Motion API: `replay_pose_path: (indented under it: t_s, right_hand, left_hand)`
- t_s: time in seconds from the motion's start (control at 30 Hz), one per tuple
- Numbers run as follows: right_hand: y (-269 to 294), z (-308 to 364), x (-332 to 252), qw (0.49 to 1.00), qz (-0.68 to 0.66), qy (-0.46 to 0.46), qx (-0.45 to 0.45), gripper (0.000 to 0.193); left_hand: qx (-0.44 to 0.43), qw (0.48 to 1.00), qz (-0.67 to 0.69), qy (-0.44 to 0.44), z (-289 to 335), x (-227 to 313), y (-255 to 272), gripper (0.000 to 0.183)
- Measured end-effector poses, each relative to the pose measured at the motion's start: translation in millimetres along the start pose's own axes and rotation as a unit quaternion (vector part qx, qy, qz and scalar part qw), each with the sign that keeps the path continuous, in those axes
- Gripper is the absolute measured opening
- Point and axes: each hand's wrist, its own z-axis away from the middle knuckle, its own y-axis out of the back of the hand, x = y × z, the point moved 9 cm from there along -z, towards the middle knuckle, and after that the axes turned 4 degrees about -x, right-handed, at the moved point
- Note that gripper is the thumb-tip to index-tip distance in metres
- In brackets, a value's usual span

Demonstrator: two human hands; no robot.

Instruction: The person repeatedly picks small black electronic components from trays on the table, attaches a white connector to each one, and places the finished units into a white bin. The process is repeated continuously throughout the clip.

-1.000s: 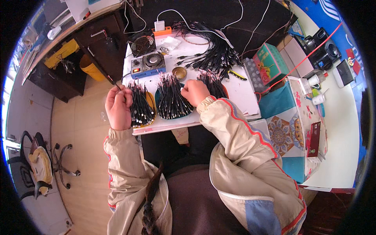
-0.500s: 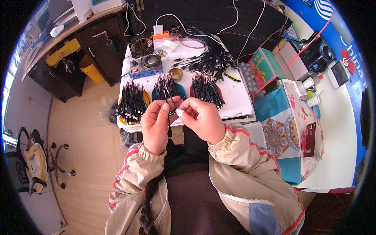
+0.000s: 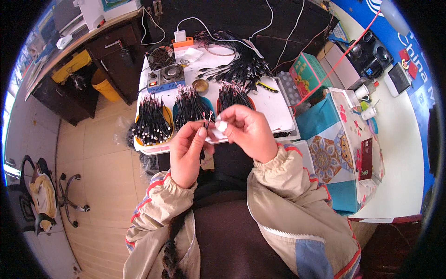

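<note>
1. Nearest, both hands are raised together above the lap, in front of the near edge of the white work tray [image 3: 274,104].
2. Left hand [image 3: 186,151]: thumb and fingertips are pinched together on a thin black short wire lead [image 3: 205,122], whose bare coloured ends point upward.
3. Right hand [image 3: 248,130]: fingers are closed on a small white plastic connector piece [image 3: 221,125], which touches the lead held by the left hand.
4. Whether the lead is already seated in the connector piece cannot be told; the fingers cover the joint.
5. Just beyond the hands, three shallow dishes stand in a row on the tray:
   - the orange round dish [image 3: 163,115] at the left holds a bundle of black leads [image 3: 149,122];
   - the blue round dish [image 3: 176,111] in the middle holds a second bundle of black leads [image 3: 190,104];
   - the red round dish [image 3: 251,101] at the right holds a third bundle of black leads [image 3: 232,93].
6. Between and behind the dishes sits a small round brass-coloured cup [image 3: 200,85]; its contents cannot be told.
7. Farther back, a loose heap of longer black cables [image 3: 241,67] lies across the tray.
8. At the far left of the tray stand a blue-edged control box [image 3: 160,83] and a round black fan [image 3: 160,57].
9. Right of the tray, a green rectangular carton [image 3: 309,74] stands beside a clear compartmented parts box [image 3: 288,90].
</note>
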Motion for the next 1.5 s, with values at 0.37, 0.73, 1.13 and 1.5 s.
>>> replay_pose_path:
  t_s: [0.37, 0.73, 1.13, 1.5]
  right_hand:
    - [-8, 10, -11, 0.995, 0.044, 0.089, 0.005, 0.005]
    - [-15, 0, 18, 0.979, -0.187, -0.058, -0.054, 0.016]
    - [-26, 5, 45, 0.932, -0.343, -0.108, -0.039, 0.009]
    - [-28, 5, 57, 0.917, -0.383, -0.107, -0.041, 0.011]
  left_hand:
    - [-0.029, 0.997, 0.062, 0.037, 2, -10, -4, 0.011]
    - [-0.092, 0.971, 0.185, 0.118, 9, -12, -12, 0.014]
    - [-0.092, 0.983, 0.149, 0.057, 8, -17, -6, 0.017]
    - [-0.05, 0.993, 0.101, 0.034, 1, -32, 1, 0.017]
